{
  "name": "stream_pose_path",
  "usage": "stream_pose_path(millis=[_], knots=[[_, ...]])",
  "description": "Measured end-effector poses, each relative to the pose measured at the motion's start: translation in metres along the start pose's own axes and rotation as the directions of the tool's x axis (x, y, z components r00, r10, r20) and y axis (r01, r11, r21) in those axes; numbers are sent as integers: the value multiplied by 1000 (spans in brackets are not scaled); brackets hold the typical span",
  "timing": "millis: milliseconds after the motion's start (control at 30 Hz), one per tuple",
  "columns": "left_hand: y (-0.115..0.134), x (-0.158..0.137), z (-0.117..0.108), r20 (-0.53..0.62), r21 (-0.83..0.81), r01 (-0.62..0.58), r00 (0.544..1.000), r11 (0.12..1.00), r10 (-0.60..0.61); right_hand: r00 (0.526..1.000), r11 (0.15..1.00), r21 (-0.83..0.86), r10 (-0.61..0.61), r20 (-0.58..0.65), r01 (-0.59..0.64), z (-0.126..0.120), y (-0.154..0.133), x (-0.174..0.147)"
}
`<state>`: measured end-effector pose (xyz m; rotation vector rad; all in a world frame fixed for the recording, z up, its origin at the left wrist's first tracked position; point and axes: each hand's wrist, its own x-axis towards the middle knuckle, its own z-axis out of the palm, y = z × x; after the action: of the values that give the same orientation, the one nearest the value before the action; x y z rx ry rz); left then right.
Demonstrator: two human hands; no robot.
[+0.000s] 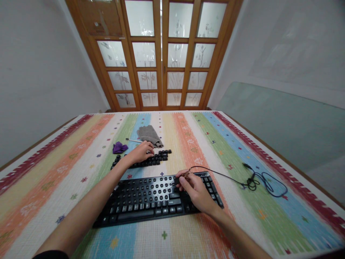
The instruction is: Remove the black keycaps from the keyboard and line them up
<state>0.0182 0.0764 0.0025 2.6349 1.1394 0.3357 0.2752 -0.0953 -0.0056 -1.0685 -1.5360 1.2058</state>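
1. A plain black sleeve [51, 254] edges the upper part of the left forearm [91, 202], its hem softly curved.
2. Past that hem, the forearm goes bare, slim and tapering to the wrist.
3. The right forearm [230, 230] looks bare along its visible length.
4. Left hand [141, 152] and right hand [196, 189]: both ungloved.

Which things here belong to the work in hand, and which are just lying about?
Part of the work:
keyboard, under the right hand
loose black keycaps, at the left hand

Lying untouched, though possibly supplies:
grey cloth
purple cloth
thin stick, beside the grey cloth
cable plug, probably the keyboard's own
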Motion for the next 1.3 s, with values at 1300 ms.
stream_pose_path(millis=[1300], knots=[[0, 0, 1, 16, -3, -26, 1000, 1000, 26, 1000, 1000, -1, -12, 8, 12, 0, -1, 0]])
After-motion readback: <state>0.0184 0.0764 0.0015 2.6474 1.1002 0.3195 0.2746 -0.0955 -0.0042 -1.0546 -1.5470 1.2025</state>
